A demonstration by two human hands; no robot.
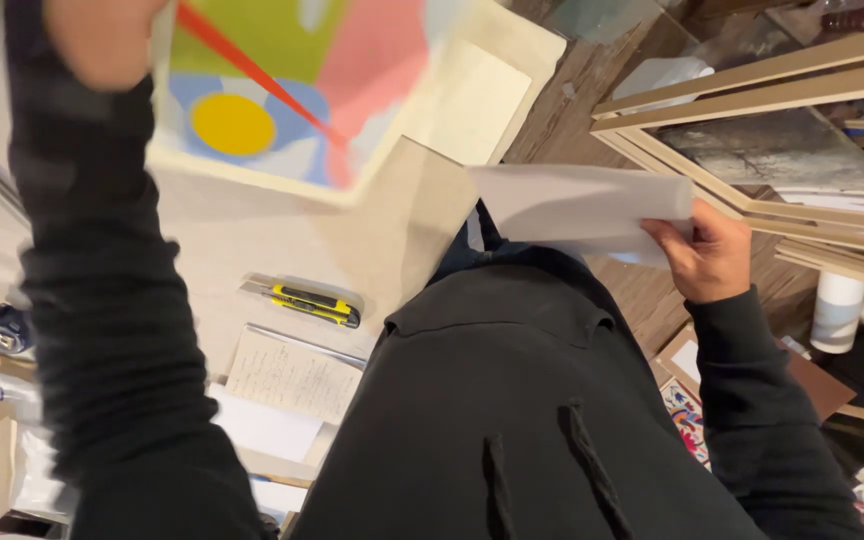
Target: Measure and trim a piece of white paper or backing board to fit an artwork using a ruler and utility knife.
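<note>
matt white paper sheet, matt painted colourful board with yellow circle, glossy yellow-black plastic utility knife, pale smooth wooden frames, black knit cloth sleeves

Utility knife is laid on the table, near of the painting; notebook nearer; frames far right.
</note>
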